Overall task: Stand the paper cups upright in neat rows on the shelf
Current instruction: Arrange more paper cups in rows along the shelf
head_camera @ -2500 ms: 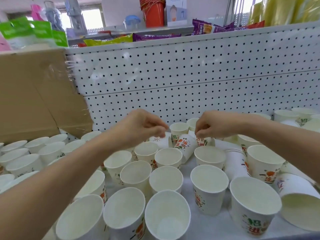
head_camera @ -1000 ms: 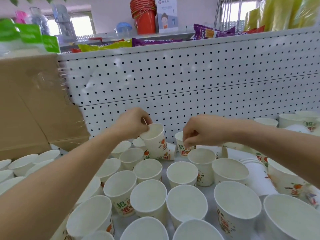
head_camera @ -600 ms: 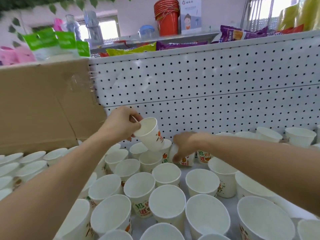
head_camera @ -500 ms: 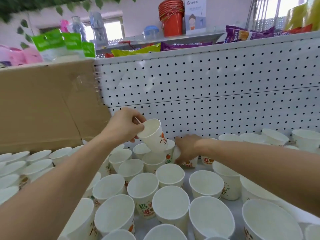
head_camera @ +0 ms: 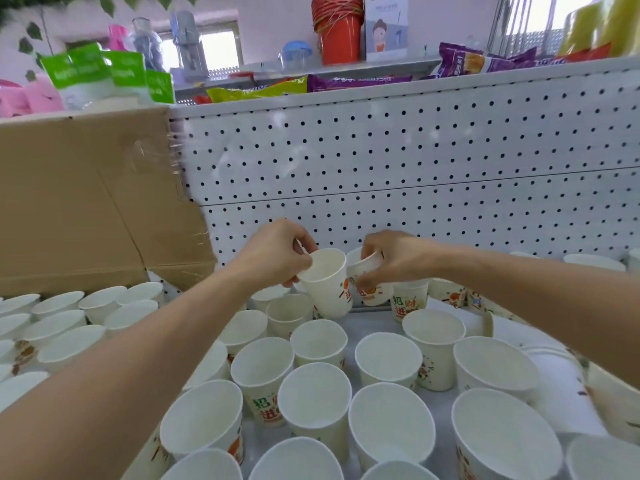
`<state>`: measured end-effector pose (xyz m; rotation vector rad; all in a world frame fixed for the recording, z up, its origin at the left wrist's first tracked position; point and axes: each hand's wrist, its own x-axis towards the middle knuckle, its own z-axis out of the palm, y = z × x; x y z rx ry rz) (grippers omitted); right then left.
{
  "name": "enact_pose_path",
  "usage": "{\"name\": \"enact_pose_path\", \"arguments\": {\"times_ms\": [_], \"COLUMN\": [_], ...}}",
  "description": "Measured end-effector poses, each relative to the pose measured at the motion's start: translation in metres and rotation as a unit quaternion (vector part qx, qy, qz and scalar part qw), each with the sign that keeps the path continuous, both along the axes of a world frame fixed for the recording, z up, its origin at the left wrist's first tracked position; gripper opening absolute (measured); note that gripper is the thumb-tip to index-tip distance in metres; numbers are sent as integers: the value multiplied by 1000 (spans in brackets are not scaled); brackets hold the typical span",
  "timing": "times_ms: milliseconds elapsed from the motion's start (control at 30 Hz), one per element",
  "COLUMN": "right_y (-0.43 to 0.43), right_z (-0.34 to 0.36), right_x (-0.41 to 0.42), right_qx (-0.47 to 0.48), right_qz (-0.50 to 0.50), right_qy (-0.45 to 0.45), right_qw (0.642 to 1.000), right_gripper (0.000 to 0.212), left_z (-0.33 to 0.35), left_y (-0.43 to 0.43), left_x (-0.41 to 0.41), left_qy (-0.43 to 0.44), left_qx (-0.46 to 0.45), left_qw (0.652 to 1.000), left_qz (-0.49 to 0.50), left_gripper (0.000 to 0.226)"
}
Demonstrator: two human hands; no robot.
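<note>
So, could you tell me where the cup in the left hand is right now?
Mid-frame in the head view: the left hand holds the cup by its rim before the pegboard, beside a second cup in the right hand.

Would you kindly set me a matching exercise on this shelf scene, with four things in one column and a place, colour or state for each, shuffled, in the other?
Things:
1. left hand
2. right hand
3. cardboard box
4. stacked buckets

Descriptions:
A. red, high up beyond the pegboard
B. brown, at the left end of the shelf
C. grips the front cup by its rim
D. pinches the rear cup, nearer the pegboard

Pairs: 1-C, 2-D, 3-B, 4-A.
</note>
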<state>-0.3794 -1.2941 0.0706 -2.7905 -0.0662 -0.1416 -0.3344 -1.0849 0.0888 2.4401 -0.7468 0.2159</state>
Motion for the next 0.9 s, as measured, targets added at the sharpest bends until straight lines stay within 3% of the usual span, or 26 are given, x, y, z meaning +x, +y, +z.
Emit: {"name": "enact_pose_path", "arguments": {"times_ms": [200,367,533,700,900], "right_y": [-10,-27,-59,-90,-106], "right_z": [-7,4,20,23,10], "right_x": [-9,-29,-62,-100,-122], "right_qx": [-69,-73,-52,-81,-92], "right_qz": [20,21,16,20,43], "right_qy": [50,21,21,84,137], "right_qw": [996,997,998,993,985], "right_gripper": [37,33,24,24,35], "left_z": [-17,-25,-23,-22,-35], "left_y": [-24,-26,-37,-88,-144], "left_x": [0,2,-14,-56,-62], "left_qy": [-41,-59,-98,22,60], "left_qx": [95,170,162,118,181], "left_qw": [994,984,981,982,980], "left_qz": [-17,-17,-47,-145,-58], "left_gripper": [15,16,16,25,42]}}
